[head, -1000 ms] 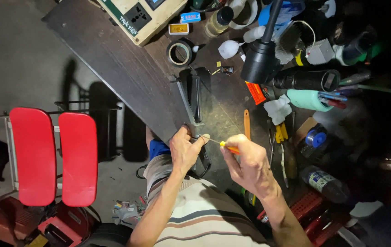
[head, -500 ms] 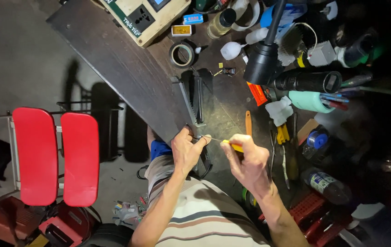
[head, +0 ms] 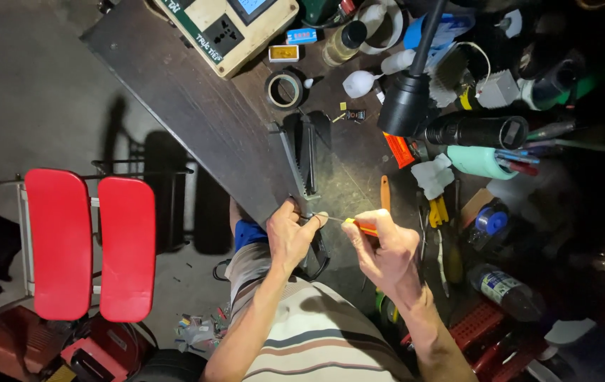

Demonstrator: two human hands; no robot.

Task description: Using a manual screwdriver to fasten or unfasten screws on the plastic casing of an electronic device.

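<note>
Head view: left hand (head: pixel 290 237) pinching small part (head: pixel 314 218) at worktop (head: pixel 196 113) edge, right hand (head: pixel 387 247) gripping orange screwdriver (head: pixel 360 226), tip at part. Open floor to the left w/ red chair (head: pixel 90 244); black lamp (head: pixel 405 106), tape roll (head: pixel 285 88), bottles crowding beyond

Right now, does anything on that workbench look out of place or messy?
Nothing looks spilled or broken. The bench's right side is crowded, though: a tape roll, a black flashlight, yellow-handled pliers and a plastic bottle lie loosely scattered. The left hand and right hand, holding a small orange-handled screwdriver, work at the bench edge.
</note>
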